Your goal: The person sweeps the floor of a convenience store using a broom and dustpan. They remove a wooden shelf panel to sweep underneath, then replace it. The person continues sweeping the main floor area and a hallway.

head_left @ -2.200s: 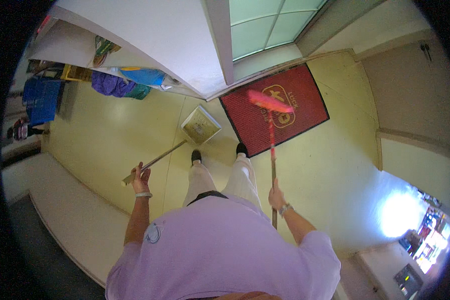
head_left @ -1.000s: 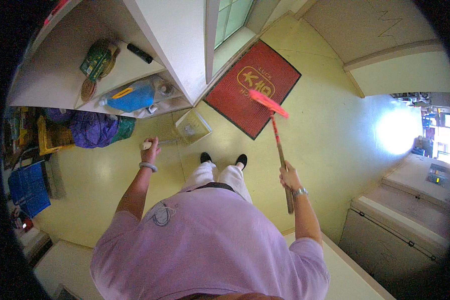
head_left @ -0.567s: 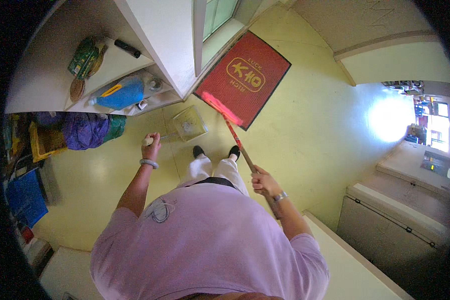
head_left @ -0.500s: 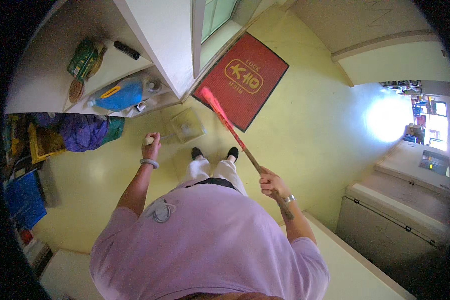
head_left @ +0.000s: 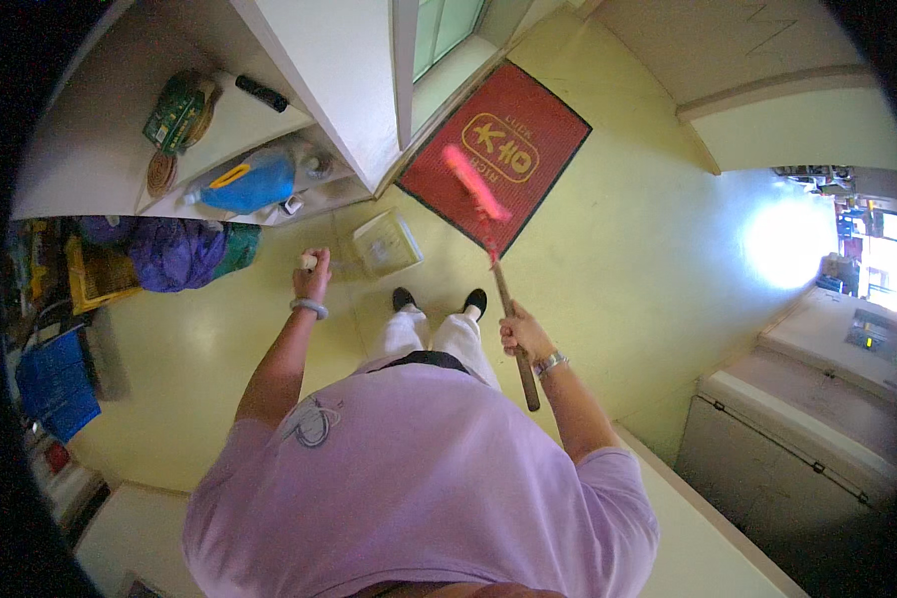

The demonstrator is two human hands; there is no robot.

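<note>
A pink-bristled broom with a brown wooden handle (head_left: 503, 289) sits over a red doormat with a yellow emblem (head_left: 495, 154); a pale translucent dustpan (head_left: 388, 242) lies on the yellow-green glossy floor (head_left: 648, 259), beside a blue plastic jug (head_left: 244, 182)

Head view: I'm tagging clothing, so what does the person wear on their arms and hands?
Short lilac sleeves end above the elbows, leaving both forearms bare. The left hand has a pale bangle at the wrist; the right hand has a silvery wristwatch or bracelet. No gloves.
</note>
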